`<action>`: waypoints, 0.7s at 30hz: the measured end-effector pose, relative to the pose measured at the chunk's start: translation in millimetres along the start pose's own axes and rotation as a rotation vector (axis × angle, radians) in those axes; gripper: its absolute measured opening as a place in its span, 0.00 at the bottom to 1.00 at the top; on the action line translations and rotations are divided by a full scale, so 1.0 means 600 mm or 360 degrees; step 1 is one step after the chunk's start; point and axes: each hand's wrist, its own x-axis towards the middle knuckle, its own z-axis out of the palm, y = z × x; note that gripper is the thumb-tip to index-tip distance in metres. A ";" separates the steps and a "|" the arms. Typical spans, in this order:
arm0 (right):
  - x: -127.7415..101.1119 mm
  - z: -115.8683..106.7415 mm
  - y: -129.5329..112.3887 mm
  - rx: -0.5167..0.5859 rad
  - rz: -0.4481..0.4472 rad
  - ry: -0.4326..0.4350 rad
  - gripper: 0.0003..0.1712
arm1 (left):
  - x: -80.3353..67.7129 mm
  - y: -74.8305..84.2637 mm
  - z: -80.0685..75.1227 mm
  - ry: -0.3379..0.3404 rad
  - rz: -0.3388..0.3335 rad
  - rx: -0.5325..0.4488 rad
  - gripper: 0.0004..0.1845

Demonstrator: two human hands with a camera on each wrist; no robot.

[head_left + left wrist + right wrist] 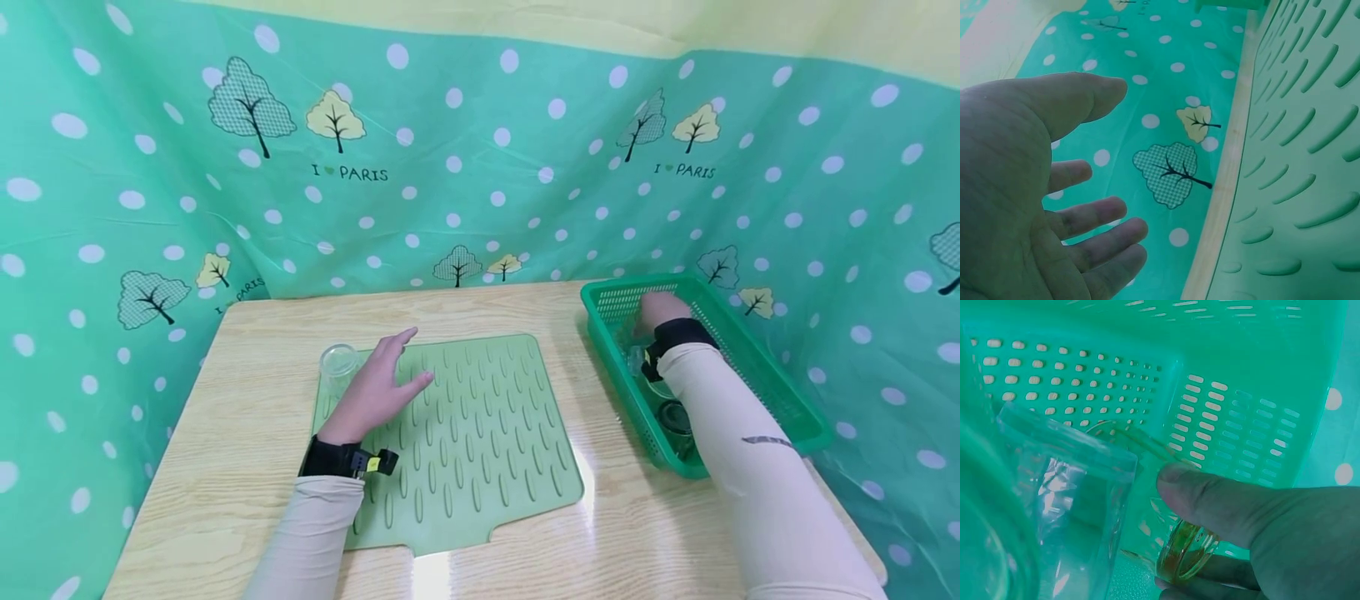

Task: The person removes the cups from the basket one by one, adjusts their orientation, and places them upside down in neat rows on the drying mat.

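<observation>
A clear vessel with an amber ring [1188, 551] sits inside the green basket [806, 427], pinched between the right hand's [663, 308] thumb and fingers. It looks light, stiff and slick, possibly breakable; its side wall seems the safest hold. Another clear container [1079, 503] is near it. The left hand [375, 392], fingers spread and holding nothing, hovers over the green mat [480, 417] on the desk [213, 437], near a clear cup [340, 360].

A small screened-off work space: polka-dot cloth [465, 208] hangs across the top and down both sides of the frame, closing in a wood-grain table [240, 408] at lower centre. Whether this is in a home or elsewhere cannot be told.
</observation>
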 end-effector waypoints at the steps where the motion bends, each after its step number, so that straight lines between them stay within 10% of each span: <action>1: 0.000 0.000 -0.001 -0.0017 -0.0002 0.0004 0.13 | 0.000 0.000 -0.001 0.0001 0.0000 0.0000 0.45; 21: -0.035 -0.004 -0.021 -0.0076 -0.0030 0.0224 0.15 | -0.003 0.006 -0.016 -0.0016 0.0011 0.0001 0.46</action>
